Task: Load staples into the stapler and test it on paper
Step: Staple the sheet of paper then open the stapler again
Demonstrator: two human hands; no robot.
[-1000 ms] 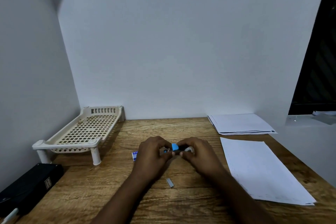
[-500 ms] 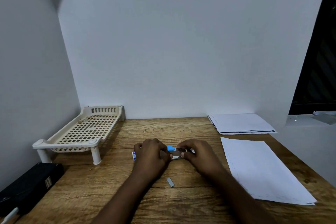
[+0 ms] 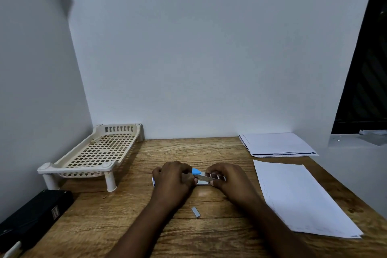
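A small stapler (image 3: pixel 202 177) with a blue cap and a silver metal body lies low over the wooden desk (image 3: pixel 188 151), held between both hands. My left hand (image 3: pixel 172 180) grips its blue end and my right hand (image 3: pixel 227 178) pinches the metal end. A short strip of staples (image 3: pixel 196 212) lies loose on the desk just in front of my hands. A blue and white staple box (image 3: pixel 153 182) peeks out behind my left hand. A white sheet of paper (image 3: pixel 297 197) lies flat to the right.
A cream perforated plastic rack (image 3: pixel 94 153) stands at the back left. A black case (image 3: pixel 31 218) lies at the front left edge with a white pen (image 3: pixel 11 250) beside it. A folded stack of papers (image 3: pixel 274 144) rests at the back right against the wall.
My hands have drawn slightly apart and lowered toward the desk. More of the stapler's silver metal body shows between them than a second ago.
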